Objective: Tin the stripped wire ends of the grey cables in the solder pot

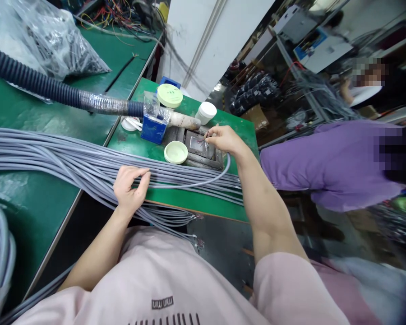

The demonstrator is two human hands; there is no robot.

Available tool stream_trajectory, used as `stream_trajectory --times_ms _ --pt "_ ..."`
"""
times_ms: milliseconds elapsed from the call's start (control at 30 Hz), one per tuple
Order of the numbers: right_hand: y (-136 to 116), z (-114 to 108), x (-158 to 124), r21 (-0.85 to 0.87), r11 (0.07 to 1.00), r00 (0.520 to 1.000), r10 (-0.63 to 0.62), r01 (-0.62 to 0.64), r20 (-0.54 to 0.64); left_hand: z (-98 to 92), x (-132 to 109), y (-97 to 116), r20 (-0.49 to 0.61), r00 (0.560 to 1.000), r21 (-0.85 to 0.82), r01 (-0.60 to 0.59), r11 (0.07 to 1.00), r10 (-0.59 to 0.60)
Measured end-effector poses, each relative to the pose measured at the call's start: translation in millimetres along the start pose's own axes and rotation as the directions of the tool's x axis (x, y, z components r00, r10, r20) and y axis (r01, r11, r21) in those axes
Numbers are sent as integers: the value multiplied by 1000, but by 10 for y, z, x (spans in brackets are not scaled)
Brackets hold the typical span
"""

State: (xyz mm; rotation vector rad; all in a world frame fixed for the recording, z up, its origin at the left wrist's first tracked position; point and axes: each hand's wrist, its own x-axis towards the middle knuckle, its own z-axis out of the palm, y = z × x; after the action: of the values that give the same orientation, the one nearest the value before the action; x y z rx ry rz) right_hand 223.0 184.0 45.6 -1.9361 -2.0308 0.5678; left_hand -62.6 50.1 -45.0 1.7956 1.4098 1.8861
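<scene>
My right hand [221, 139] pinches the end of a grey cable [228, 163], with thin dark wires fanning from the fingertips. Those wires are over the shiny square pool of what looks like a solder pot [196, 143]. From that hand the cable loops down and back left along the bundle. Over the bundle of grey cables [88, 151] is my left hand [131, 188], its fingers curled and thumb and index tips brought together. Whether something is between them is hidden. A pale green lid or shallow dish [176, 152] stands at the pot's near left.
A ribbed black hose [54, 88] runs across to a nozzle beside the pot, resting on a blue block [154, 128]. Behind are a green-lidded tub [169, 95] and a white jar [206, 113]. A person in purple [321, 164] is close on the right.
</scene>
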Motion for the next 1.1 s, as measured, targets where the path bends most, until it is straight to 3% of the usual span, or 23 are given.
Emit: stream_trajectory --times_ms 367,600,733,833,967,1033,1100 --pt "-93 13 104 -104 988 988 125 -115 90 5 6 6 14 1000 -8 13 1000 -13" --pt "-54 83 174 -179 971 977 180 -159 112 20 24 -2 -9 998 -57 -55 997 55" --pt "-66 36 98 -115 987 990 121 -112 78 19 27 -5 -1 998 -56 -55 997 55" --pt "-167 -72 -222 -2 1000 1000 -7 7 -15 12 28 -24 2 998 -57 -55 997 55" --pt "-398 -99 -1014 237 965 993 -99 111 -62 21 15 7 14 999 -106 -35 994 36" --pt "-488 -2 -1431 380 920 995 -77 97 -69 45 -15 107 61 998 -198 45 979 -34" --pt "-533 145 -1776 447 887 991 -79 118 -105 82 -69 277 209 967 -329 212 920 -148"
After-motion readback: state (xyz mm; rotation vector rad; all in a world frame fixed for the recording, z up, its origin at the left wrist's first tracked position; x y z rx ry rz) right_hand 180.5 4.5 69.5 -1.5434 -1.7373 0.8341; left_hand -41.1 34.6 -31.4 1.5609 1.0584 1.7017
